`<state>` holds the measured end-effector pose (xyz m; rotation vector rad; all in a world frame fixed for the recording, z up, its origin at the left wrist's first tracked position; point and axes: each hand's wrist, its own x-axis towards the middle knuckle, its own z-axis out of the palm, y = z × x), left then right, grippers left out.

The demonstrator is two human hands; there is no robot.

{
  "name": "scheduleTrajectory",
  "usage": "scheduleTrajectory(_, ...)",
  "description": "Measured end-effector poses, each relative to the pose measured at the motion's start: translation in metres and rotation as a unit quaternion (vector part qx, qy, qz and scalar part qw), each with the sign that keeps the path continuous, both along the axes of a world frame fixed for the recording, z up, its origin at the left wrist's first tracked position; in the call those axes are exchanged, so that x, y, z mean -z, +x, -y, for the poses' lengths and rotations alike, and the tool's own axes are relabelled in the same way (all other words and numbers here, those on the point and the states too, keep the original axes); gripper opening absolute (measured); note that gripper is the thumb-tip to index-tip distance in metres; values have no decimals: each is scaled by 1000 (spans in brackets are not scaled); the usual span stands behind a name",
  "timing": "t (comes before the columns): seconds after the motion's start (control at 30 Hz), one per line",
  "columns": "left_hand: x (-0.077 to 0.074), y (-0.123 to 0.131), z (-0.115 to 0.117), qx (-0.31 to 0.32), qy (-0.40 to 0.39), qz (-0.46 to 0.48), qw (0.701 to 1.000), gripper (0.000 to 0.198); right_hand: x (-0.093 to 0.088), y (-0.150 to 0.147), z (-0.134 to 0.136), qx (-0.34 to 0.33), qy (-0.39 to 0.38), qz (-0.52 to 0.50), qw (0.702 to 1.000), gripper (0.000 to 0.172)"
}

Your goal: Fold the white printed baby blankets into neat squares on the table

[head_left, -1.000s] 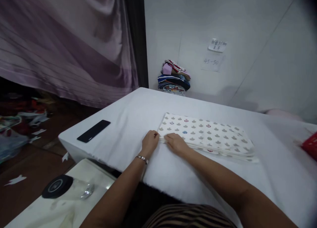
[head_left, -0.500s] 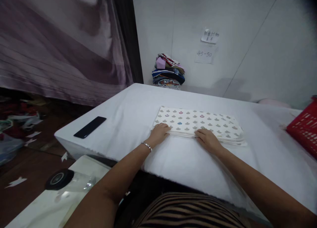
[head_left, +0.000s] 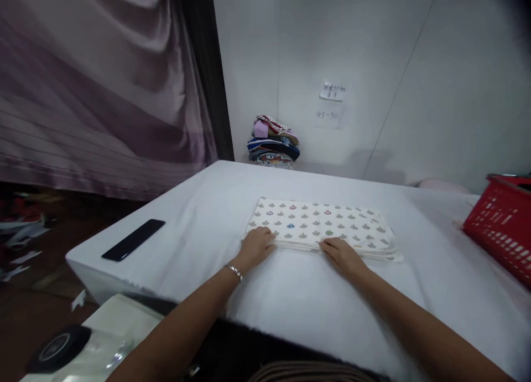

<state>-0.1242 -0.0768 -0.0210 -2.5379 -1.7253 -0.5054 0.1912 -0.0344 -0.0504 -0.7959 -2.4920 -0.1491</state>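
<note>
A folded white cloth (head_left: 311,222), printed with small grey shapes and a few red, blue and green ones, lies flat in layers. My left hand (head_left: 258,244), with a silver bracelet at the wrist, grips its near left corner, fingers on top and thumb at the edge. Farther right, the fingers of my right hand (head_left: 339,253) close on the middle of the near edge. The undersides of both hands are hidden.
The cloth rests on a white-covered table (head_left: 199,232). A black phone (head_left: 133,239) lies at left, and a red plastic basket (head_left: 501,221) stands at right. Folded clothes (head_left: 274,144) are stacked behind. A clear bottle with a black lid (head_left: 60,349) lies at lower left.
The view has tilted up and shifted a little right, so more of the red basket shows. Both hands keep the same places on the cloth's near edge.
</note>
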Motion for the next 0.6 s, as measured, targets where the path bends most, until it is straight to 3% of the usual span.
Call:
scheduleTrajectory(0.13, 2, 10, -5, 38, 8, 0, 999, 15, 2, 8, 1, -8, -13, -27, 1000, 33)
scheduleTrajectory(0.23, 10, 9, -10, 45, 11, 3, 999, 14, 1, 32, 6, 2, -48, -40, 998, 35)
scheduleTrajectory(0.37, 14, 4, -11, 53, 34, 31, 997, 17, -3, 95, 15, 87, -94, -50, 991, 34)
scheduleTrajectory(0.47, 4, 5, -12, 57, 11, 52, 997, 19, -7, 139, 16, 169, -101, -55, 979, 34)
scheduleTrajectory(0.6, -8, 15, -26, 25, -10, 69, 997, 36, -13, 153, 2, 258, -108, -61, 958, 41)
